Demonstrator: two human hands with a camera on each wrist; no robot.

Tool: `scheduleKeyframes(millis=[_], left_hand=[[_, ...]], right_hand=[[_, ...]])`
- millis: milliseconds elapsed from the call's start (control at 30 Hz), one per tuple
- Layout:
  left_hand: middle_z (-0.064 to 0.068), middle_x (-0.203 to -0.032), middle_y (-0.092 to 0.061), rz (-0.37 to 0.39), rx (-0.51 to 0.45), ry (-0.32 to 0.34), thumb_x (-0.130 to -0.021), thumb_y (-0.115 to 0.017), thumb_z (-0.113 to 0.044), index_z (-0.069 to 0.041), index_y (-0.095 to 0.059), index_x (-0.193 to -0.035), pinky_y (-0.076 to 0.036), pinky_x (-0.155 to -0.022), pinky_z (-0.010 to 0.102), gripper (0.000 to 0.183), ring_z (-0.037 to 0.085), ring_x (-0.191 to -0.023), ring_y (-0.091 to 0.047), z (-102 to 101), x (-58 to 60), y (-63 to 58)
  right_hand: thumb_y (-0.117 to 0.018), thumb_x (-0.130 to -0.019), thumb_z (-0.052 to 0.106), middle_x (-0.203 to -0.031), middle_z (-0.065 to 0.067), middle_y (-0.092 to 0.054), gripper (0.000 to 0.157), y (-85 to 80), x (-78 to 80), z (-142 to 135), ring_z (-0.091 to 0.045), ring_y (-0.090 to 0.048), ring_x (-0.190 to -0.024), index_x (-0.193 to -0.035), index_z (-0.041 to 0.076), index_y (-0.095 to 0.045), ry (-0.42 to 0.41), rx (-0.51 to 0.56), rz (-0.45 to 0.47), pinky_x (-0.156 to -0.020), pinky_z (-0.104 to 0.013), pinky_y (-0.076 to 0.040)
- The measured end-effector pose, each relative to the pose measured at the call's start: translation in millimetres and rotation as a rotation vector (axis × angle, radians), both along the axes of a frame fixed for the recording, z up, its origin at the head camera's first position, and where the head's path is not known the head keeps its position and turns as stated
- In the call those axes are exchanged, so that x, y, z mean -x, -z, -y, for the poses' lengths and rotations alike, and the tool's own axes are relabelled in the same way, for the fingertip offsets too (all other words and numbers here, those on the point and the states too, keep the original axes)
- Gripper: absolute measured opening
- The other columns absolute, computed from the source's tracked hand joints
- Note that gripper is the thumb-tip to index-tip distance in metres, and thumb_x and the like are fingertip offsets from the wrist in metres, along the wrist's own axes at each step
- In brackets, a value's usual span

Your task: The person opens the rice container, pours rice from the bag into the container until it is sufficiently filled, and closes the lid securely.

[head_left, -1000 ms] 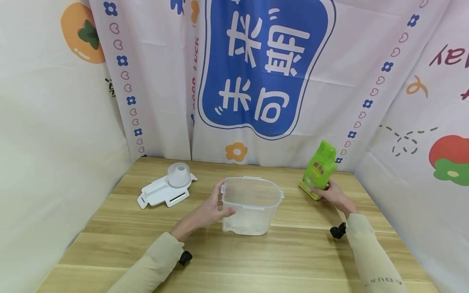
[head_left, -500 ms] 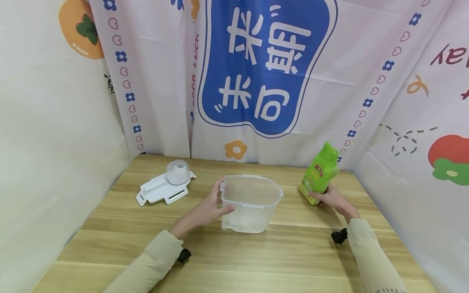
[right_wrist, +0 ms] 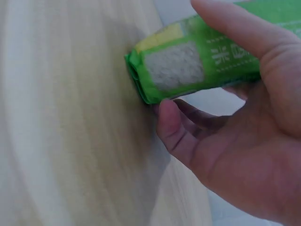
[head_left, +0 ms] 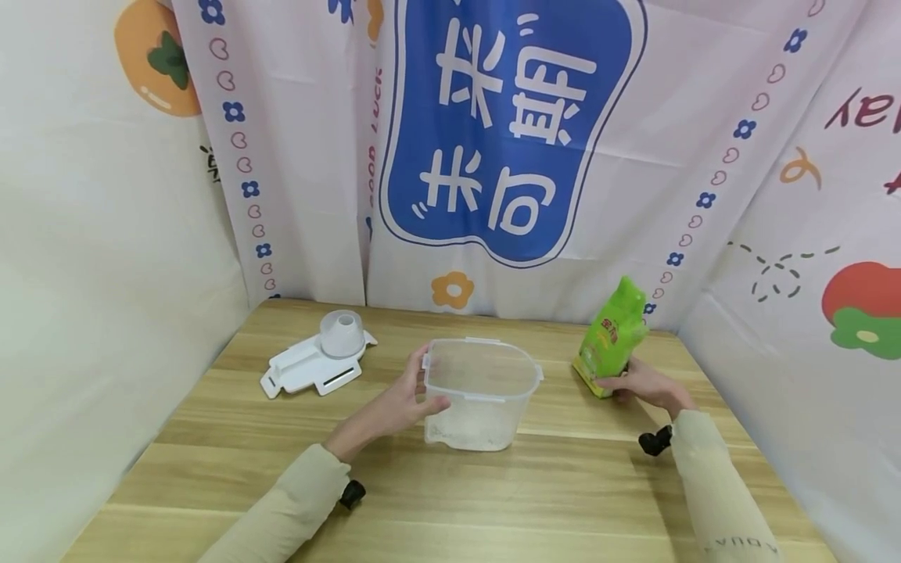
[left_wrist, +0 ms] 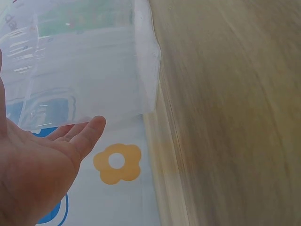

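A clear plastic container (head_left: 482,383) stands open-topped in the middle of the table. My left hand (head_left: 401,399) holds its left side, thumb in front and fingers behind. Up close in the left wrist view, the left hand (left_wrist: 51,160) lies along the container's translucent wall (left_wrist: 94,80). Over at the right back, my right hand (head_left: 644,383) grips the lower part of a green bag (head_left: 611,336), which leans slightly to the right. A patch of whitish grains shows on the bag (right_wrist: 176,66) in the right wrist view, with the right hand (right_wrist: 235,127) around it.
A white plastic lid-like piece (head_left: 310,366) lies at the left back, with a frosted cone-shaped cup (head_left: 342,335) on it. Printed cloth (head_left: 317,195) hangs along the back and both sides of the wooden table (head_left: 450,508).
The right hand and the base of the green bag have shifted very slightly toward the person. The left hand and the container stay in nearly the same place.
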State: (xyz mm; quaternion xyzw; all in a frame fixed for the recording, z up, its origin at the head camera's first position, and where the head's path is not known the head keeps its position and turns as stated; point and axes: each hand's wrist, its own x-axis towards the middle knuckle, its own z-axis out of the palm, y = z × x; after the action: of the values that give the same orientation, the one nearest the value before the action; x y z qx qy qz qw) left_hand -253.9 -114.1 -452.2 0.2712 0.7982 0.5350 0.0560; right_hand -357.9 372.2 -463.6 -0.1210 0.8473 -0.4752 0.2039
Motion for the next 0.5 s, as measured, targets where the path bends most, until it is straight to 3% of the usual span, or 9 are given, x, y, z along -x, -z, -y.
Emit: scheduleKeyframes(millis=[167, 367, 500], left_hand=[[0.025, -0.157, -0.022, -0.004, -0.004, 0.002, -0.094, -0.067, -0.033, -0.020, 0.006, -0.156, -0.039, -0.113, 0.048, 0.097, 0.037, -0.142, -0.034, -0.2, 0.5, -0.2], [0.025, -0.156, -0.025, 0.003, -0.006, -0.006, -0.093, -0.067, -0.034, -0.020, 0.004, -0.156, -0.040, -0.113, 0.048, 0.096, 0.038, -0.142, -0.035, 0.5, 0.1, -0.8], [0.024, -0.157, -0.026, 0.011, 0.007, -0.010, -0.093, -0.067, -0.035, -0.021, 0.005, -0.156, -0.040, -0.113, 0.047, 0.097, 0.037, -0.142, -0.035, 1.2, -0.1, -0.5]], right_hand=[[-0.071, -0.089, 0.014, -0.151, -0.029, -0.029, 0.091, 0.0, 6.5, -0.6, -0.030, -0.048, -0.113, -0.156, 0.006, -0.009, -0.024, 0.044, 0.015, -0.084, -0.035, -0.049], [-0.070, -0.088, 0.010, -0.152, -0.024, -0.032, 0.083, 3.8, 10.3, 2.5, -0.028, -0.045, -0.129, -0.153, 0.006, -0.018, -0.025, 0.116, -0.005, -0.106, -0.045, -0.045], [-0.071, -0.087, 0.010, -0.149, -0.020, -0.037, 0.078, 6.8, 10.2, 6.0, -0.023, -0.047, -0.128, -0.150, 0.006, -0.024, -0.009, 0.132, -0.028, -0.111, -0.050, -0.039]])
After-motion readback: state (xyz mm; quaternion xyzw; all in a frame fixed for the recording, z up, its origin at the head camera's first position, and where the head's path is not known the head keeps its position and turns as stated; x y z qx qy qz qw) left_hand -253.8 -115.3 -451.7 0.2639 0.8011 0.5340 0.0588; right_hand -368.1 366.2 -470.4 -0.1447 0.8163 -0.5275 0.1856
